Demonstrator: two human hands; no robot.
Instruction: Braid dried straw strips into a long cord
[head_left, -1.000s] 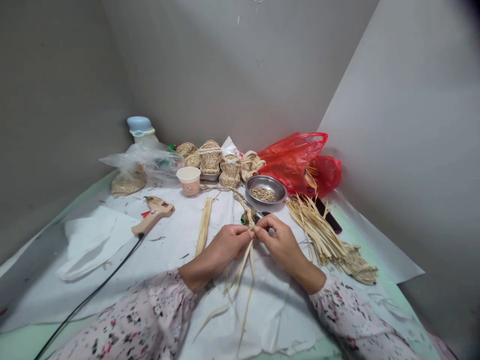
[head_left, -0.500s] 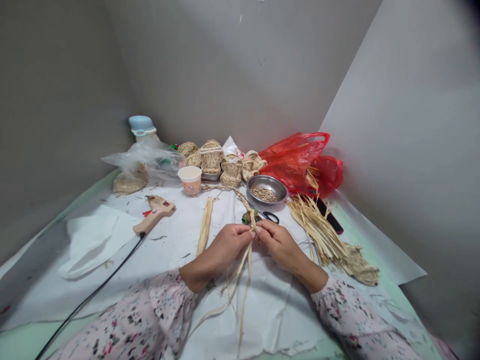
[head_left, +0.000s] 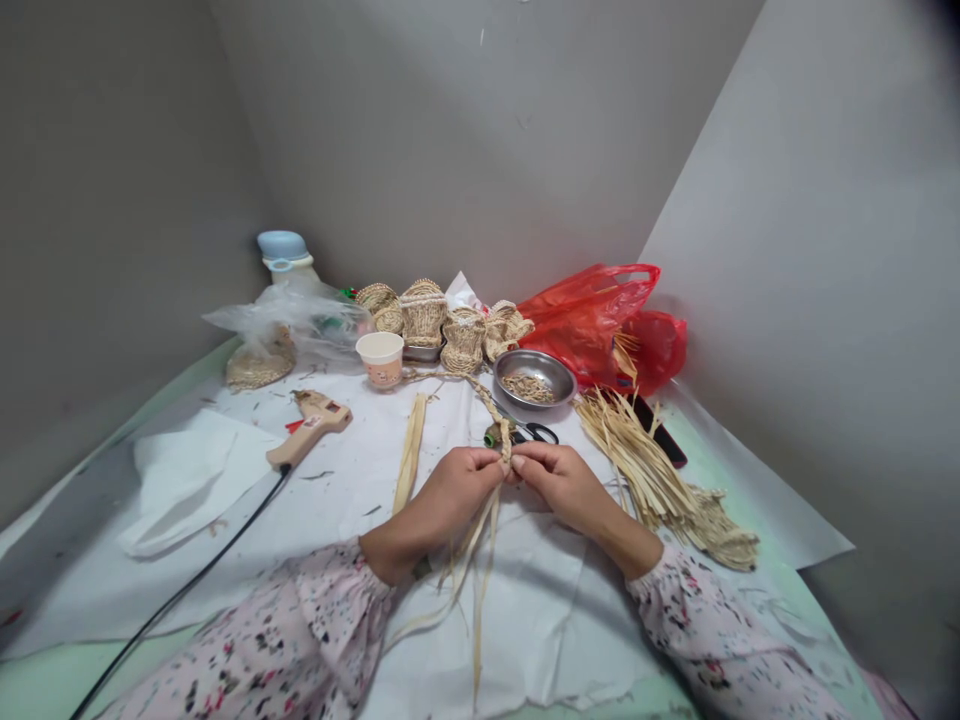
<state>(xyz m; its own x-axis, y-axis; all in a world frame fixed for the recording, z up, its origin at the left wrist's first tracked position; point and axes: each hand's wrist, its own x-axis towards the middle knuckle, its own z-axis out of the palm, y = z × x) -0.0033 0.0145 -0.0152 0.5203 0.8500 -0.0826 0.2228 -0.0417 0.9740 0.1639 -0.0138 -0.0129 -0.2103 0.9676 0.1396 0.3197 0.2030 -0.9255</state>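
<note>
My left hand (head_left: 461, 490) and my right hand (head_left: 559, 488) meet at a narrow straw braid (head_left: 499, 425), pinching it between thumbs and fingers. The braid runs away from my hands toward the back of the table. Loose straw strands (head_left: 476, 570) hang from my hands onto the white paper (head_left: 570, 620). Just beyond my right hand lie black-handled scissors (head_left: 534, 433). A flat bunch of straw strips (head_left: 410, 455) lies to the left of my left hand, and a larger pile of straw strips (head_left: 634, 455) lies to the right of my right hand.
Woven straw slippers (head_left: 424, 318) stand at the back, beside a steel bowl (head_left: 534, 377) of straw scraps and a paper cup (head_left: 380, 358). A corded glue gun (head_left: 311, 425) lies at the left. A red plastic bag (head_left: 592, 325) and clear plastic bag (head_left: 292, 320) sit against grey walls.
My right hand has drawn back and flattened slightly, uncovering the scissors. Both hands still pinch the braid, and the hanging strands have shifted a little.
</note>
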